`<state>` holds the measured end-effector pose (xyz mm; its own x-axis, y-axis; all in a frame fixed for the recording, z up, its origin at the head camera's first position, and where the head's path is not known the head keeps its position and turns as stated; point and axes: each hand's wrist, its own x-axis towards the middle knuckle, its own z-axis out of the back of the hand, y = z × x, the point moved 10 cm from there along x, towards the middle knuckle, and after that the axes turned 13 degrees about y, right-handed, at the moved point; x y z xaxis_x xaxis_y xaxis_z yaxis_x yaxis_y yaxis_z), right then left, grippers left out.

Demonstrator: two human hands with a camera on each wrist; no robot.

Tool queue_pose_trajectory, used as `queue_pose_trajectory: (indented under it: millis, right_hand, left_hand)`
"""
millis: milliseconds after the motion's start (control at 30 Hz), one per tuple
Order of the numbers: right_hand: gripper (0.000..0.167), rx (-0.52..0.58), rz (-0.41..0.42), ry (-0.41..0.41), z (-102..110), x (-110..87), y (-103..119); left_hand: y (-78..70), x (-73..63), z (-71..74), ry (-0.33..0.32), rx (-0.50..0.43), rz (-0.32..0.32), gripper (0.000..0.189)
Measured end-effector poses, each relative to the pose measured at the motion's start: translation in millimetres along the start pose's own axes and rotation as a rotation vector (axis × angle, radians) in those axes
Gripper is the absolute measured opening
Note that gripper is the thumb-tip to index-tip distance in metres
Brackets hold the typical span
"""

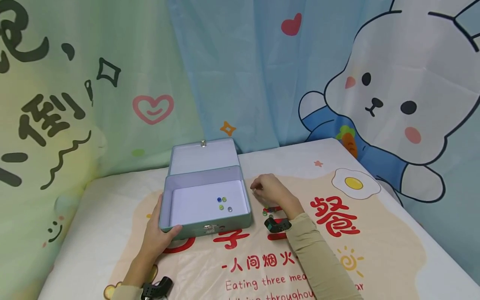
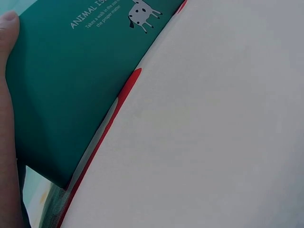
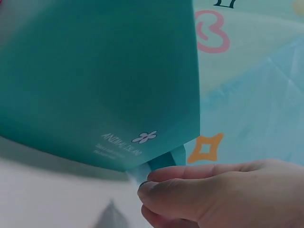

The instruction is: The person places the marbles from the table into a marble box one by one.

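Note:
A green tin box [image 1: 228, 225] stands with its lid [image 1: 204, 156] raised at the back. On its white floor lie several small glass marbles [image 1: 221, 207], blue, yellow-green and clear. My left hand [image 1: 159, 229] grips the box's front left corner, thumb on the front rim and fingers along the side. That hand [image 2: 8, 118] shows at the edge of the left wrist view. Just past the box's right wall is my right hand [image 1: 271, 189], thumb and fingertips drawn together. In the right wrist view, I cannot tell whether these fingertips [image 3: 149, 187] pinch something.
Several small green and dark pieces [image 1: 266, 212] lie on the cloth beside the right wrist. A printed tablecloth [image 1: 375, 233] with red characters and a fried egg covers the table. Behind it hangs a curtain [image 1: 240, 75] with a cartoon rabbit. Each wrist wears a black camera [image 1: 277, 225].

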<state>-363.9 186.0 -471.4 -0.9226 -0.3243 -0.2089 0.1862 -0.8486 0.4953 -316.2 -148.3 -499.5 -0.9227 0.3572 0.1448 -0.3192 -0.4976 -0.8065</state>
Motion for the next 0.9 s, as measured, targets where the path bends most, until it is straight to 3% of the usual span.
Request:
queue_pose_trajectory:
  millis: [467,900]
  right_hand:
    - [0.016,0.016,0.104,-0.177,24,-9.0,22]
    - [0.017,0.073,0.09,-0.237,36,-22.2,45]
  left_hand:
    - [-1.4,-0.4,0.1,0.001,-0.012,-0.011,0.108]
    - [-3.7,-1.1,0.1,-0.003,-0.009,-0.019,0.107]
